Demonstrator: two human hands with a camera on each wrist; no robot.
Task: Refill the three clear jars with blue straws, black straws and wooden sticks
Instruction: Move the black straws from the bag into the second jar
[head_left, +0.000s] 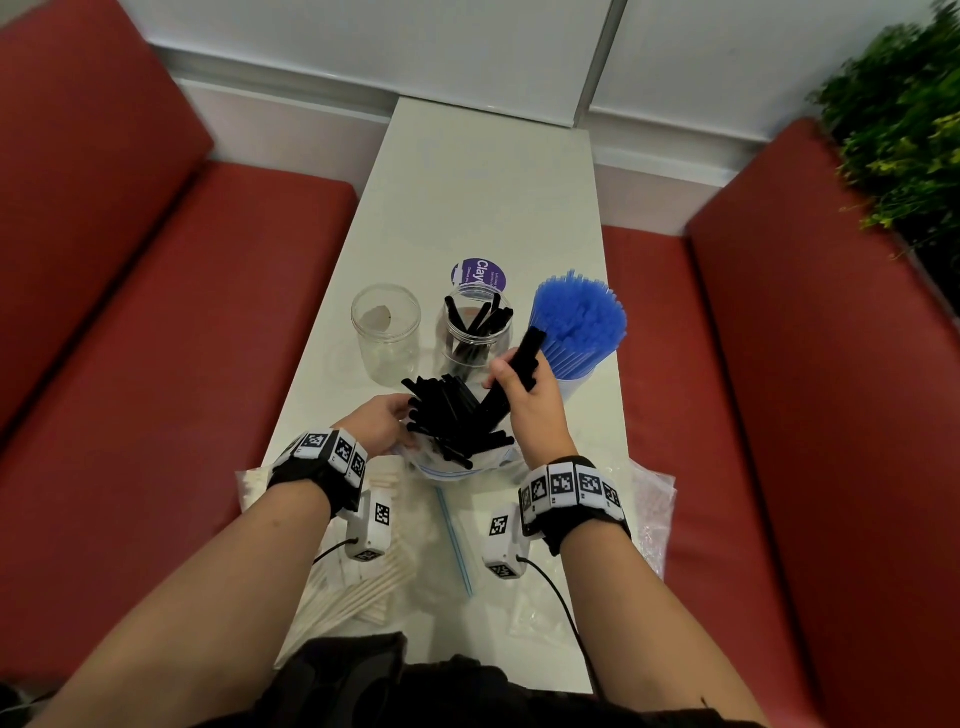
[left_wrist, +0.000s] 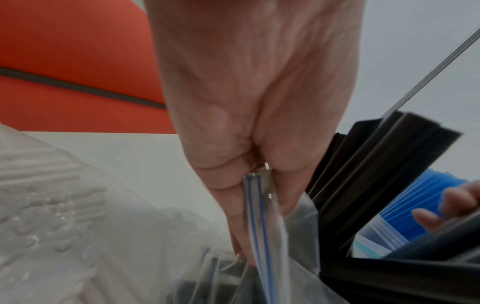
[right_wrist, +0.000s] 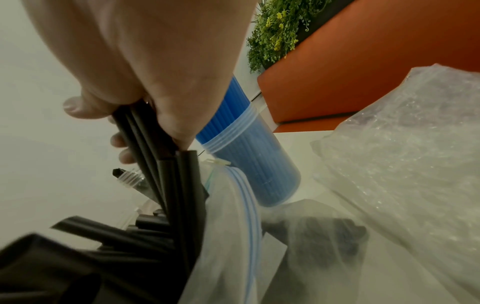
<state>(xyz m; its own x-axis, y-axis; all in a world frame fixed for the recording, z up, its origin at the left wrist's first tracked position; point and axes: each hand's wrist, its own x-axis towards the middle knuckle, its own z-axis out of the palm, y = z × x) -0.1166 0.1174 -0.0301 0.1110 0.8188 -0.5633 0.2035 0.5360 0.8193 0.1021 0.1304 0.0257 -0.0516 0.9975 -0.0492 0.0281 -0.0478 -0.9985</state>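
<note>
Left hand (head_left: 382, 421) pinches the zip bag (head_left: 457, 460) rim; right hand (head_left: 524, 397) clasps a bunch of black straws (head_left: 527, 356); behind stand the empty jar (head_left: 386, 332), part-filled middle jar (head_left: 475, 332), blue straws (head_left: 579, 322) crowding its wrist.

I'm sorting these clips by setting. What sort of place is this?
Probably a café or diner booth: red benches flank a narrow white table, with jars of straws and a plant beside the seat.

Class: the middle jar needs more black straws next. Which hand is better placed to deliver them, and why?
The right hand: it already grips a bundle of black straws beside the middle jar, while the left hand pinches the zip bag open.
</note>
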